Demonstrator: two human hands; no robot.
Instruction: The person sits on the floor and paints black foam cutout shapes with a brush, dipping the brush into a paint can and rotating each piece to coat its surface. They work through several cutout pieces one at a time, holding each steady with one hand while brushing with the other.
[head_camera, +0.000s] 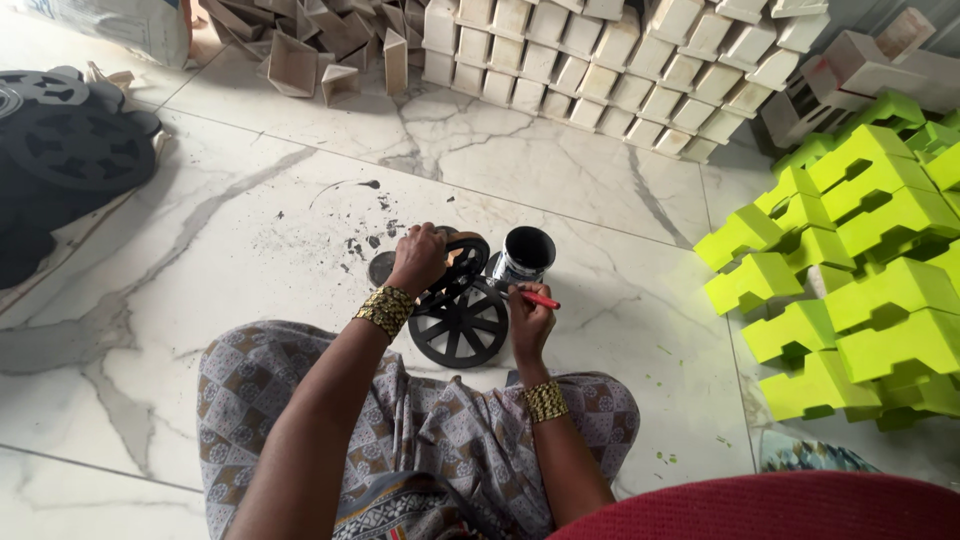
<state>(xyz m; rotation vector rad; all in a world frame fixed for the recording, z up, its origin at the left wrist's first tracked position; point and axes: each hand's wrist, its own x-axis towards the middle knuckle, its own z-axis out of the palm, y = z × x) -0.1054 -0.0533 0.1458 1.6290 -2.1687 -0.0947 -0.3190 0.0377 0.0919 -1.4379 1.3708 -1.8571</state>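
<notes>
Head view: a person sits on a white marble floor (250, 230), looking down at both hands.
Far left: a heap of black painted wheel discs (70, 150) lies on the floor, well apart from the hands.
Floor marks: black paint specks (365, 235) spot the marble just left of the hands.
Left hand (418, 260): fingers clenched over the top of a small black spoked wheel (455, 270), holding it tilted; a gold bangle sits at the wrist.
Below it: a larger black spoked wheel (460, 325) lies flat on the floor, between the knees, touching the tilted one.
Paint tin (525, 255): open, black inside, standing upright just beside the wheels.
Right hand (528, 320): fingers grasping a red-handled brush (535, 298), near the tin's base.
Back: stacked white wooden blocks (600, 60).
Far right: a pile of lime-green blocks (860, 270), well apart from the hands.
</notes>
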